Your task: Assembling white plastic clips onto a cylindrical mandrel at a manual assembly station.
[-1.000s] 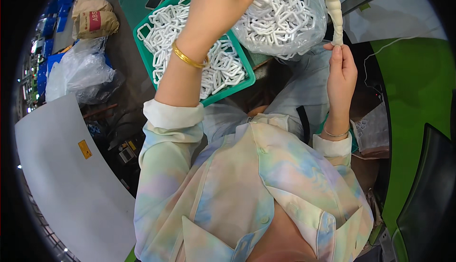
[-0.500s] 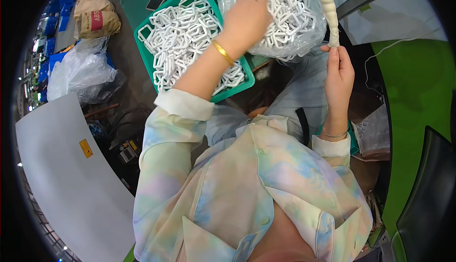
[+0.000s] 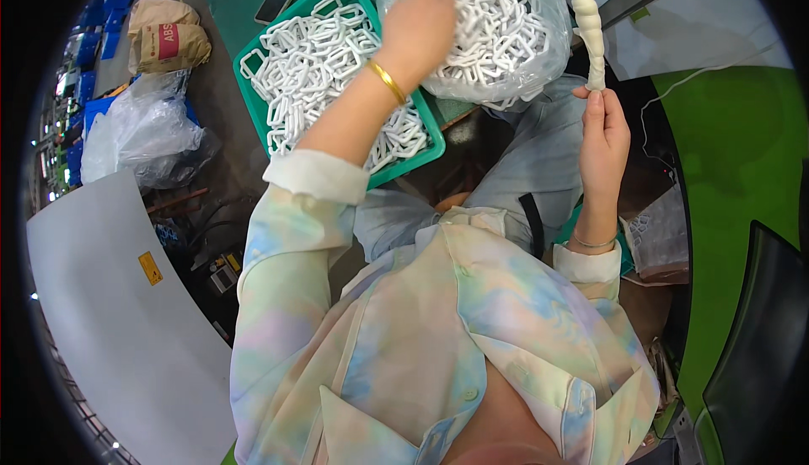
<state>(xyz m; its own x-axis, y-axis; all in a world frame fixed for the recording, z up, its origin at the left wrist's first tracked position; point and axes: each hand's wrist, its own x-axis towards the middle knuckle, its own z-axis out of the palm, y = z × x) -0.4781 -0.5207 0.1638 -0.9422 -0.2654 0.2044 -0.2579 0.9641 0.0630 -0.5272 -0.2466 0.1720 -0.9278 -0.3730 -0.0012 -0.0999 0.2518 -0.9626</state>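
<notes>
My left hand (image 3: 421, 20) reaches forward into a clear plastic bag (image 3: 514, 39) full of white plastic links, its fingers down among them and hidden. A gold bangle sits on that wrist. A green crate (image 3: 419, 159) heaped with the same white links lies just left of the bag, under my left forearm. My right hand (image 3: 603, 132) holds a white stacked rod of joined pieces (image 3: 590, 31) upright by its lower end, to the right of the bag.
Two brown paper sacks (image 3: 164, 39) and a crumpled clear bag (image 3: 139, 140) lie on the floor at the left, with blue crates (image 3: 80, 86) beyond. A grey panel (image 3: 101, 313) stands lower left. A green surface (image 3: 742, 153) and a dark chair back (image 3: 750, 338) are on the right.
My left hand, raised above the crate with a link a second ago, has dropped onto the bag of links. The right hand holds the white rod almost still.
</notes>
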